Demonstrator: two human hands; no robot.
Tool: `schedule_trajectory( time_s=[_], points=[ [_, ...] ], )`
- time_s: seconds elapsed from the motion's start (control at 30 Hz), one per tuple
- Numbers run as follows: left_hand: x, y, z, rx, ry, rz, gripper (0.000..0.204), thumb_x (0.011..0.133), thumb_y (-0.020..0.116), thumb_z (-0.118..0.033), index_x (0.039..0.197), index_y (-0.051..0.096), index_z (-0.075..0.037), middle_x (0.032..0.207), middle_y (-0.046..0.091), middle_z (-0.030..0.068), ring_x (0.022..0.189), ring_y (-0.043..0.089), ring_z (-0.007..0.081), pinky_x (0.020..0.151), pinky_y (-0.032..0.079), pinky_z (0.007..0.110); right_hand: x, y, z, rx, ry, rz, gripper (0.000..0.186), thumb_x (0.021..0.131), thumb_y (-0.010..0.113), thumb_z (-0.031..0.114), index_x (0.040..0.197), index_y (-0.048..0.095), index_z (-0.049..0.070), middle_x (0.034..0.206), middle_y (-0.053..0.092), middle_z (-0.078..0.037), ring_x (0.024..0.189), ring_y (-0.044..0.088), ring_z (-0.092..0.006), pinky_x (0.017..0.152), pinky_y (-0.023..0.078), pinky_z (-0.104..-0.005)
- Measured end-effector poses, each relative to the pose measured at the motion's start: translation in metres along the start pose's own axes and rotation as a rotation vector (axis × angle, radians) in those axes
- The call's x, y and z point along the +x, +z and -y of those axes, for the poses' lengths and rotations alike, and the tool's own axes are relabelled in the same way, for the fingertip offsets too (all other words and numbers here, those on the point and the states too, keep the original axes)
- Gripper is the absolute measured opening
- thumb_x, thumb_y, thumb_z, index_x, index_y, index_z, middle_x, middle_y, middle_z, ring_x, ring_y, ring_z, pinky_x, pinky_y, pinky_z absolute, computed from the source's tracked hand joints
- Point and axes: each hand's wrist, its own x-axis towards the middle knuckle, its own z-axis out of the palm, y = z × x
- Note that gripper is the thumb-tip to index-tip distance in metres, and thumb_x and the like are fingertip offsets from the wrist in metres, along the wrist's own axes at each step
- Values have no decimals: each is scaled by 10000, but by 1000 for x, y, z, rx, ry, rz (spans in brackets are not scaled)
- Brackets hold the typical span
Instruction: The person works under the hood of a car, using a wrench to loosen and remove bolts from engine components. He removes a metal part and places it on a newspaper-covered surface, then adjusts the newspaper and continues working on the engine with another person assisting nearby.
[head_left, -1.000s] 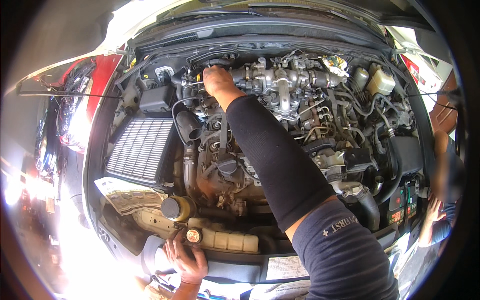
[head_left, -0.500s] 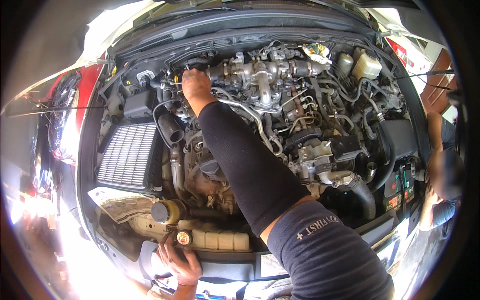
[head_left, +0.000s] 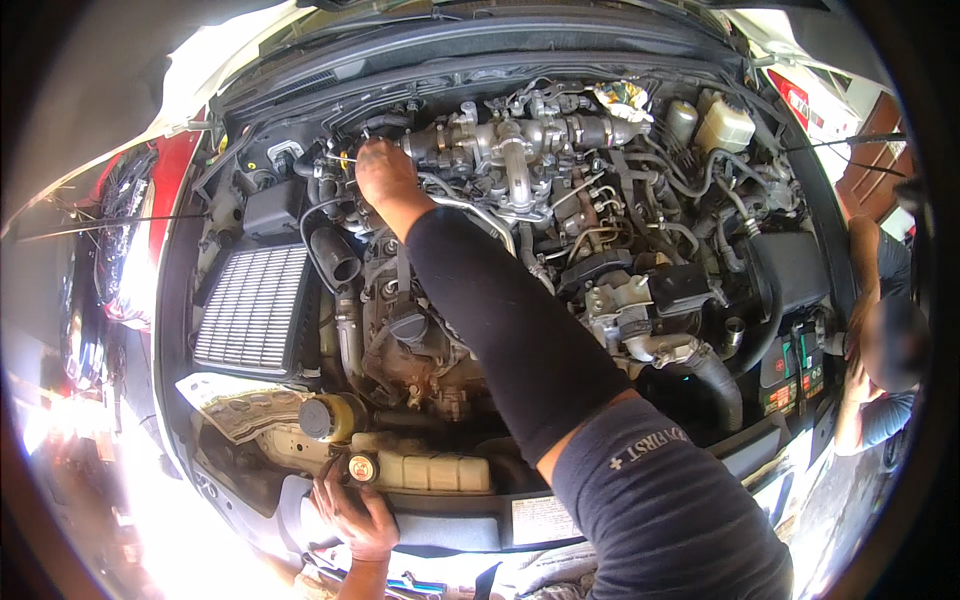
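Observation:
My right hand (head_left: 385, 172) reaches far across the engine bay to its back left, fingers closed. A slim metal rod (head_left: 336, 157) shows just left of its fingers, and another short metal end stands above them; the grip itself is hidden, so I cannot tell the tool's kind. Beside it are black hoses and the metal intake pipework (head_left: 480, 145). At the front edge my left hand (head_left: 355, 515) lies on the front panel with fingers spread, holding nothing. Its fingertips are close to the round cap (head_left: 362, 467) of the pale coolant tank (head_left: 435, 472).
An air filter (head_left: 252, 308) sits in its box at left, near an open black hose (head_left: 335, 257). A yellowish reservoir with a dark cap (head_left: 317, 418) stands at front left. The battery (head_left: 792, 372) is at right. Another person (head_left: 868, 330) is beyond the right fender.
The view has shifted slightly, so the engine appears a little further left. My right hand stays at the same spot, and the thin rod beside it now shows more clearly. My left hand keeps its place.

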Motion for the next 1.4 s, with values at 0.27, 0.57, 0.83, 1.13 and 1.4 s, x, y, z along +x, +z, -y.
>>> schedule_trajectory(
  time_s=[0.27,0.57,0.83,1.13,1.4],
  points=[
    [-5,0,6,-49,22,-28,537,911,589,-224,1382,620,30,1304,676,251,1191,620,461,1065,423,547,-129,-103,-19,-255,-418,211,278,1049,603,215,1130,654,-46,966,727,-177,853,726,-297,705,605,-431],
    [-4,-4,4,17,6,-79,502,928,592,-294,1349,640,-24,1289,690,180,1192,629,415,1043,443,514,-365,-317,-105,-164,-257,275,425,1027,684,191,1372,607,-45,1103,753,-264,984,727,-475,870,572,-537],
    [-34,39,54,255,-108,-51,646,1009,613,-402,1530,552,-26,1541,585,221,1425,538,460,1258,314,616,-568,-455,-158,-87,518,219,387,1092,666,285,1339,668,-12,1213,741,-250,1090,728,-390,938,566,-457],
    [-16,42,62,260,-73,-40,609,1057,534,-496,1519,597,-104,1545,601,198,1394,577,435,1167,416,586,-711,-485,-137,0,607,242,309,1062,725,276,1222,707,12,1022,769,-183,897,720,-298,827,556,-400],
    [-16,38,55,253,-72,-10,637,1073,511,-512,1540,578,-84,1587,566,211,1434,548,435,1187,398,593,-767,-477,-151,51,845,410,317,1049,712,294,1228,725,33,1084,782,-177,1016,744,-327,916,559,-437]
  ],
)
